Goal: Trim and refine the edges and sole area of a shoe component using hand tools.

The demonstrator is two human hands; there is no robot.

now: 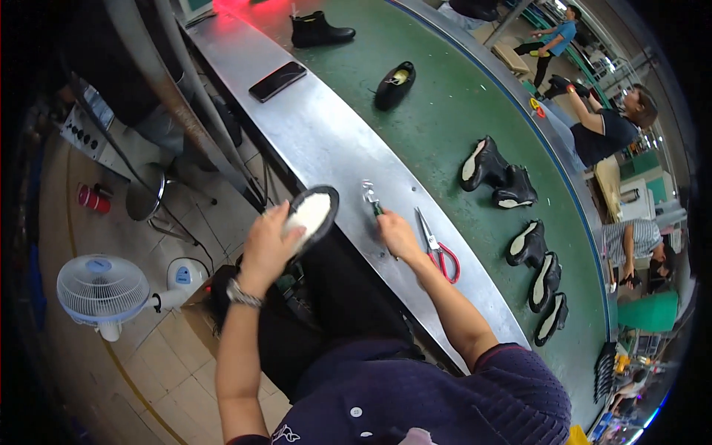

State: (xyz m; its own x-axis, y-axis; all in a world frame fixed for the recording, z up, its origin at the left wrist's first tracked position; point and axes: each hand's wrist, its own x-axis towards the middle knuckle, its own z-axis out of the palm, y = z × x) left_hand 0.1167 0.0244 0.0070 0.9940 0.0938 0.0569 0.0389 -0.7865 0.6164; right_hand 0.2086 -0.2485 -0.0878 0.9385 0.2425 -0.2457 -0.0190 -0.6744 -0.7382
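Fingers (385,219) of right hand (399,236) around metal-headed tool (370,193), knuckles up

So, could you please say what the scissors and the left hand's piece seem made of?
Scissors: shiny grey blades, likely steel; smooth red handles, probably plastic. Held piece: smooth black rim, perhaps rubber; matte pale middle, possibly fabric or foam, but blurred.

Worn on your head, the fisheye camera looks down from close above your dark navy short-sleeved shirt (437,386), facing your bare left hand (267,246) and bare right hand (398,236).
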